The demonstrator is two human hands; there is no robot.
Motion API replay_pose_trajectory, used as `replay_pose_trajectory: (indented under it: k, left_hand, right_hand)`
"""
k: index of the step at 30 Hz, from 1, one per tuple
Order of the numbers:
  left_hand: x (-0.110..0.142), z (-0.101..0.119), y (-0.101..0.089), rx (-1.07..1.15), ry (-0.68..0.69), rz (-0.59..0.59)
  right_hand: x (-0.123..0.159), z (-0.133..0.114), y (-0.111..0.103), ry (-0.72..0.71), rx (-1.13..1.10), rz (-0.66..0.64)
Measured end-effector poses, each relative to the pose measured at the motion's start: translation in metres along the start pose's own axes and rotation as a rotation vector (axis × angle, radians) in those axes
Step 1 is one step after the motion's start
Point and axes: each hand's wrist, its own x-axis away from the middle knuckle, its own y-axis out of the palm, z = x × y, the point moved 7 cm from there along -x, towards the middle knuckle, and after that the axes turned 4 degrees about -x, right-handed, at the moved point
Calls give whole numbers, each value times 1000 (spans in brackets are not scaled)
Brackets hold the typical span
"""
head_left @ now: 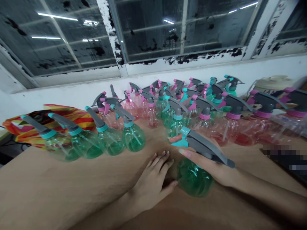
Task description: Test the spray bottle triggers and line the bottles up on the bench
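Observation:
My right hand (211,166) is wrapped round the neck of a green spray bottle (195,179), just under its grey and turquoise trigger head. The bottle stands roughly upright at the front of the wooden table (100,188). A little to its left, my left hand (154,179) lies flat on the tabletop, fingers spread, holding nothing. Its thumb comes close to the green bottle; whether they touch I cannot tell. Beyond my left hand is another green spray bottle (134,139), the rightmost of a short row on the left.
Many spray bottles, pink (224,131) and green, crowd the back and right of the table. A red and yellow patterned bag (69,116) lies at left. A dark blurred object (287,163) is at the right edge. A cream container (273,83) stands by the wall under the windows.

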Motion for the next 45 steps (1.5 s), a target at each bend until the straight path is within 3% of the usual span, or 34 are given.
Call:
replay_pose_trajectory:
  k: [11, 22, 32, 45]
  left_hand:
    - [0, -2, 1, -3, -11, 15]
    - [-1, -1, 1, -21, -18, -29]
    - [-1, 0, 1, -23, -22, -37]
    - [-1, 1, 1, -48, -3, -17]
  right_hand:
    - [-1, -4, -1, 8, 70, 9]
    - [0, -10, -4, -114, 127, 84]
    - [-1, -3, -2, 11, 54, -2]
    - [0, -5, -4, 15, 85, 20]
